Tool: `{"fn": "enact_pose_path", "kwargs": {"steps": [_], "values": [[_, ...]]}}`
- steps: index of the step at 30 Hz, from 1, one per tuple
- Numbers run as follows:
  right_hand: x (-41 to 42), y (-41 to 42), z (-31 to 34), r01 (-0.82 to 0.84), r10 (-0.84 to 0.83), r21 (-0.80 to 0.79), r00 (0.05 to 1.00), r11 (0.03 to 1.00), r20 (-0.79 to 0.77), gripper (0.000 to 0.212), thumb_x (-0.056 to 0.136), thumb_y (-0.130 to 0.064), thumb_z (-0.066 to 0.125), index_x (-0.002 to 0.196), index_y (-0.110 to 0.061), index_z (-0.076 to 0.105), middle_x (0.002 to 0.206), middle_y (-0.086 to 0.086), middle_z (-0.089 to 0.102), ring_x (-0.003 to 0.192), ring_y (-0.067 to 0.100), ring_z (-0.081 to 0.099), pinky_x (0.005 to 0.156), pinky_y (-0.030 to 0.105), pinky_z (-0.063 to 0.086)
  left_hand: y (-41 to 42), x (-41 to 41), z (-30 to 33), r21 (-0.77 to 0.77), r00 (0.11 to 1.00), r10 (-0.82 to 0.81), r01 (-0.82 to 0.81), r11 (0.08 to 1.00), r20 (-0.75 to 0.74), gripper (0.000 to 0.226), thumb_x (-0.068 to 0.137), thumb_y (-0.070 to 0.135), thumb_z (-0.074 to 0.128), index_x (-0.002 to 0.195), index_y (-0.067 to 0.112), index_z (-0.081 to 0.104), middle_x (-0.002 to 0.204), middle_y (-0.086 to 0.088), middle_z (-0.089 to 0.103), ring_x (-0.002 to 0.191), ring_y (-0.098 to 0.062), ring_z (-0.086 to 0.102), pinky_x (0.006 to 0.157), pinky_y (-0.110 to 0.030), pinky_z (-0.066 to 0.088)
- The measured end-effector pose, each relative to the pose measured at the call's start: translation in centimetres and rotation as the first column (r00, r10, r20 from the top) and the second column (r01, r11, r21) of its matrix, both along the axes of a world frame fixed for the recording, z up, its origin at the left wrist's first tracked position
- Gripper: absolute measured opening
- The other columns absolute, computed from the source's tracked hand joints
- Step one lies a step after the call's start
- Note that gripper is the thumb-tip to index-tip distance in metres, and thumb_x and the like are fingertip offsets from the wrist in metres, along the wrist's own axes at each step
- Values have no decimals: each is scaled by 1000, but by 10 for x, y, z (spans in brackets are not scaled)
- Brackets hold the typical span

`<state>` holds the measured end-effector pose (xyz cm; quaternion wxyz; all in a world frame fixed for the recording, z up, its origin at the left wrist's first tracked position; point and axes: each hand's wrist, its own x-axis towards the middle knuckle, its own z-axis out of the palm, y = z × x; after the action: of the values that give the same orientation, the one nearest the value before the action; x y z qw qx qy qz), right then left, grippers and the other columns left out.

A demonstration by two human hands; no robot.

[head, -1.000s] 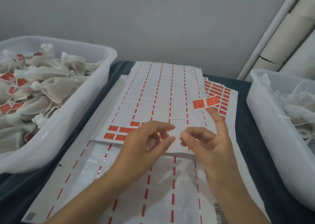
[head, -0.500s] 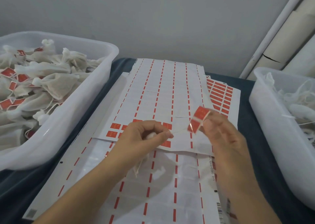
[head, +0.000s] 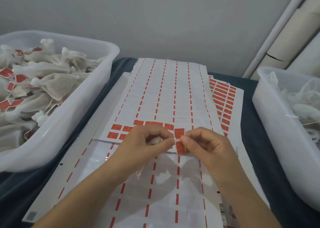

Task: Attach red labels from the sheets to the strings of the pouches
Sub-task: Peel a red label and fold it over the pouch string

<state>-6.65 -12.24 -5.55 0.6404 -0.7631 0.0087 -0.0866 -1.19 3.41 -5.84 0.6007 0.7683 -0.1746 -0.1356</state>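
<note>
Both hands meet — right hand (head: pixel 206 146) pinches red label (head: pixel 180 141), left hand (head: pixel 145 144) pinches string.

No text is legible in this view. The red label (head: pixel 180 140) pinched between the left hand (head: pixel 149 142) and the right hand (head: pixel 206 144) carries pale markings on both halves; these are too small and blurred to read. The red labels remaining on the upper sheet (head: pixel 173 92) show the same faint, unreadable marks. The lower sheet (head: pixel 155 193) bears a barcode (head: pixel 223 216) at its right edge near the bottom and a small square code (head: pixel 32 215) at its bottom left corner. A short line of rotated print (head: pixel 236 151) runs along the right edge of a sheet; its characters cannot be resolved.
</note>
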Motion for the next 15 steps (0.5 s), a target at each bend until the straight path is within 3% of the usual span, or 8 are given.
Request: {"fn": "enact_pose_path", "kwargs": {"steps": [5, 12, 15], "values": [[0, 1, 0, 15, -15, -29, 1000, 999, 22, 14, 67, -33, 63, 78, -26, 67, 78, -14, 71, 76, 4, 69, 62, 8, 49, -1, -1, 2, 8, 1000, 3, -3, 1000, -3, 22, 77, 29, 69, 58, 40, 69, 69, 22, 65, 75, 10, 58, 56, 2, 39], [0, 5, -2, 74, -64, -128, 995, 989, 80, 8, 67, -37, 62, 75, -34, 63, 82, -24, 68, 80, -3, 66, 63, 3, 46, -2, -3, 3, -10, 998, 21, -22, 1000, -60, 20, 78, 27, 67, 59, 32, 69, 66, 18, 66, 72, 7, 59, 54, -6, 44], [1, 6, -4, 109, -91, -159, 989, 981, 119, 8, 67, -38, 61, 75, -36, 62, 86, -24, 67, 82, -3, 66, 64, 3, 46, -3, -5, 6, -93, 993, 13, -24, 995, -118, 22, 72, 44, 64, 56, 30, 69, 67, 16, 66, 72, 7, 59, 64, -11, 40]]}}
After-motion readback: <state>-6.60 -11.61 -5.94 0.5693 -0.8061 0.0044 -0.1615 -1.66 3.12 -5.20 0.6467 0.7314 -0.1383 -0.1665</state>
